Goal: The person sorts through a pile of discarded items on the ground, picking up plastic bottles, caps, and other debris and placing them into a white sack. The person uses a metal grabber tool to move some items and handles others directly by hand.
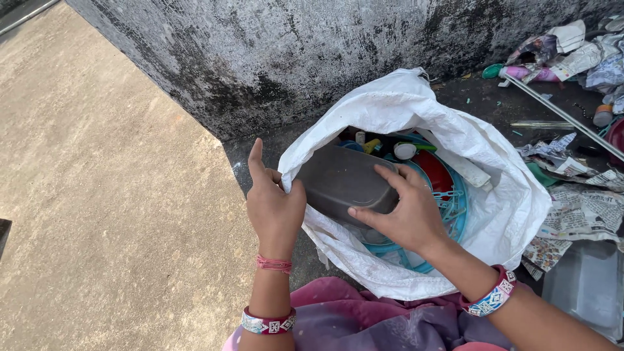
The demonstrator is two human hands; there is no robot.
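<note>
A white woven sack [494, 195] lies open on the ground against a stained wall. My left hand [274, 201] pinches the sack's near left rim, forefinger raised. My right hand [406, 211] grips the end of a grey plastic tub [338, 179] that lies in the sack's mouth. Under and behind the tub sit a blue plastic basket [455, 214], a red plastic piece [437, 170] and several small plastic items. Both wrists wear patterned bangles.
The dark stained wall [292, 52] runs across the back. Bare concrete floor [110, 195] spreads to the left. On the right lie crumpled newspaper [588, 208], a metal rod [565, 117], a grey tray [588, 286] and scattered plastic scraps. Pink cloth [364, 318] covers my lap.
</note>
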